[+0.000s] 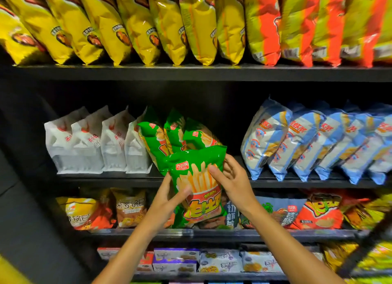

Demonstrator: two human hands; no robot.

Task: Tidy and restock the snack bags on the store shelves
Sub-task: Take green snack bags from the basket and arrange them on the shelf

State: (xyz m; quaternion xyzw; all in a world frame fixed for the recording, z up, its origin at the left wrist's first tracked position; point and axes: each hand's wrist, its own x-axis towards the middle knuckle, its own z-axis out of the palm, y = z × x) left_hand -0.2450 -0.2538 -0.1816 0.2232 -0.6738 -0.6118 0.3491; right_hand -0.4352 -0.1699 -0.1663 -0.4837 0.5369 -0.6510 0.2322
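A green fries snack bag (198, 184) is held upright in front of the middle shelf (106, 176), between both hands. My left hand (167, 199) grips its lower left side, thumb on the front. Gripping the bag's right edge is my right hand (231, 181), with the thumb on the front and the fingers behind. Three more green fries bags (169, 135) stand on the shelf just behind it, leaning left.
White bags (93, 143) stand left of the green ones, blue-and-white bags (318, 143) to the right, with a dark gap (233, 131) between green and blue. Yellow and orange bags (191, 25) fill the top shelf. Mixed snack bags (318, 211) and boxes (176, 260) sit on lower shelves.
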